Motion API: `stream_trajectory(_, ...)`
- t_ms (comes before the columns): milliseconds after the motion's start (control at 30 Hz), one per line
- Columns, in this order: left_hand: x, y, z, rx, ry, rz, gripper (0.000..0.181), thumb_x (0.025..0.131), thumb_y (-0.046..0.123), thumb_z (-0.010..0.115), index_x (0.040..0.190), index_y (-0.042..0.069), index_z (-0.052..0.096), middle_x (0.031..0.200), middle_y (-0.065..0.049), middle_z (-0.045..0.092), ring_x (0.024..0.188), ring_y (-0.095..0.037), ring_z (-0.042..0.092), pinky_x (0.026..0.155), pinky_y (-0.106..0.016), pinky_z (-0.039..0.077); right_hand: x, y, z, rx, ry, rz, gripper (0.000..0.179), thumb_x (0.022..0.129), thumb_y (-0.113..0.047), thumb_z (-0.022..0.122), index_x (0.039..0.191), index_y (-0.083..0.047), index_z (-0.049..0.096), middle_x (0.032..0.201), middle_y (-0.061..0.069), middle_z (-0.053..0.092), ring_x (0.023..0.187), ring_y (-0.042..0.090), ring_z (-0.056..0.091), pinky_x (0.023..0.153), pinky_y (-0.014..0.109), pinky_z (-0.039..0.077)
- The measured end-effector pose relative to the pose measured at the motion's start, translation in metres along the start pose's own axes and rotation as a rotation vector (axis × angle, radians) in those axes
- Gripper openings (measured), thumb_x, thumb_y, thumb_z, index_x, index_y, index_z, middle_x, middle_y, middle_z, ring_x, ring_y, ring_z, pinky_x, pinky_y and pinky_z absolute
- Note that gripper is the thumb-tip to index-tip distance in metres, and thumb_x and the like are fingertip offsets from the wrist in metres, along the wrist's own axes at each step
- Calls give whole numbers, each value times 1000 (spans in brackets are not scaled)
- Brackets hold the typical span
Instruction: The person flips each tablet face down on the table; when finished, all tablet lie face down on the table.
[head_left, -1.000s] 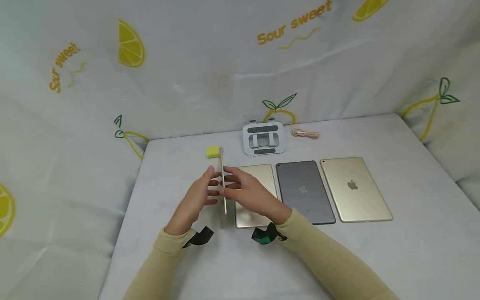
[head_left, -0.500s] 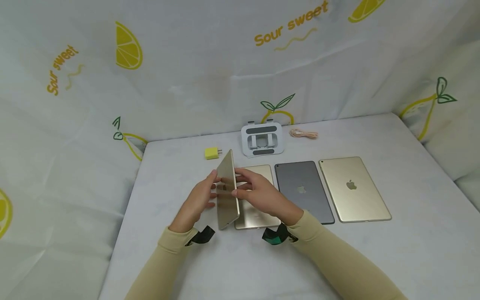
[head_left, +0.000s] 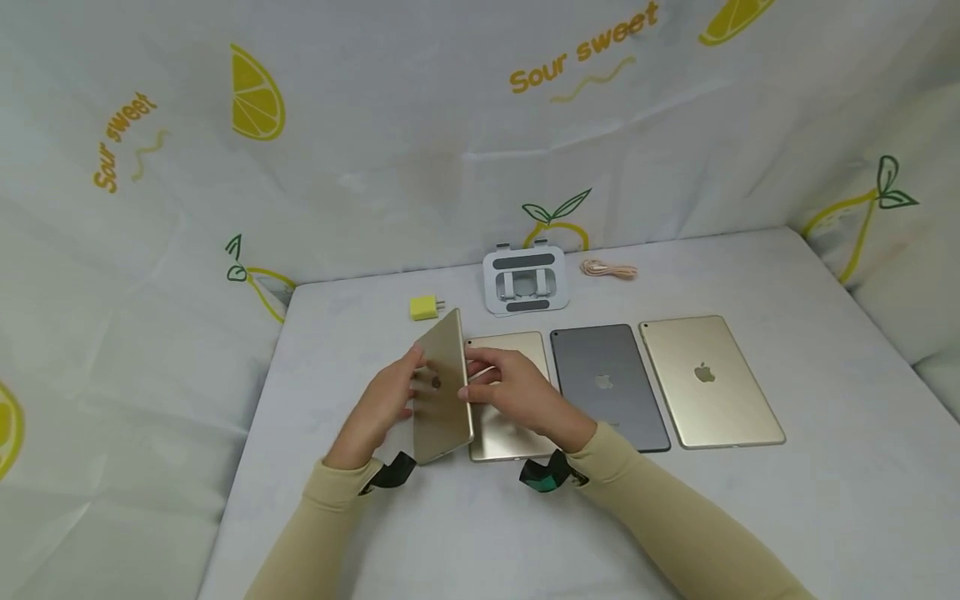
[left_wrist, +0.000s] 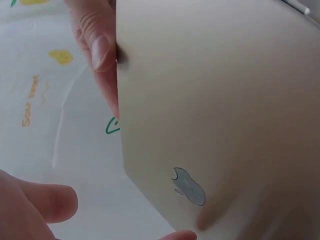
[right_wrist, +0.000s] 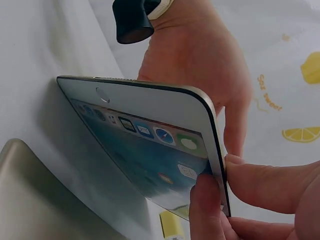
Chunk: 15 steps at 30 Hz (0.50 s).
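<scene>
A gold tablet [head_left: 442, 408] stands tilted on its long side in the head view, its back with the apple logo [left_wrist: 189, 187] turned toward my left hand. My right hand [head_left: 525, 396] pinches the raised long edge, with the thumb [right_wrist: 265, 187] on the back and a finger on the glass. The lit screen [right_wrist: 150, 145] with app icons faces right. My left hand [head_left: 375, 408] is at the tablet's left side, fingers extended, one fingertip [left_wrist: 182, 235] right at the back surface. Part of that hand is hidden behind the tablet.
Beside it lie another gold tablet [head_left: 506, 433], a grey tablet [head_left: 618, 400] and a further gold tablet [head_left: 712, 392], backs up. Farther back are a yellow charger plug [head_left: 423, 307], a white folding stand [head_left: 527, 260] and a coiled pink cable [head_left: 609, 269]. Printed cloth surrounds the table.
The held tablet was almost edge-on one second ago; it has turned so that its back shows, leaning over to the left. The other items have stayed in place.
</scene>
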<state>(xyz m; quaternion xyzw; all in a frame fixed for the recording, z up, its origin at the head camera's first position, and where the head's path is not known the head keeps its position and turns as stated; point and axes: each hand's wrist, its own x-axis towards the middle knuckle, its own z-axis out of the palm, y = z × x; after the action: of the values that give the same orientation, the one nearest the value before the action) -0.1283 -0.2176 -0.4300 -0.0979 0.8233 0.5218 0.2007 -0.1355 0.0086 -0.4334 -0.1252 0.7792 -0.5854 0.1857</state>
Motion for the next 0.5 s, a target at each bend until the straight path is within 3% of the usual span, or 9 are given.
stream_trajectory(167,-1,-3,-7,80,14,1,80,112,67,24,164,9,45,170,-20,42,150,-48,48,114,-64,51,3,4,7,-69,33,25,56,94,-12,81,147,-2,66,117,10,80,105,21,78,83,31,62)
stream_trajectory(333,-4,-7,-15,196,46,-2,90,111,72,22,166,3,38,168,-24,43,148,-46,50,119,-65,45,8,6,15,-60,-17,82,46,99,-17,76,141,-2,69,110,9,76,96,18,76,76,33,63)
stream_trajectory(433,-6,-7,-22,256,67,-4,92,110,72,21,164,0,41,159,-23,53,142,-42,54,121,-64,42,12,7,20,-77,-58,103,38,101,-21,75,132,-1,72,104,7,73,89,15,72,74,28,59)
stream_trajectory(500,-6,-8,-26,286,79,-18,90,110,73,20,157,1,49,140,-24,62,129,-39,58,116,-62,45,14,6,24,-101,-74,102,30,101,-24,74,121,-1,74,97,5,70,83,14,68,71,26,54)
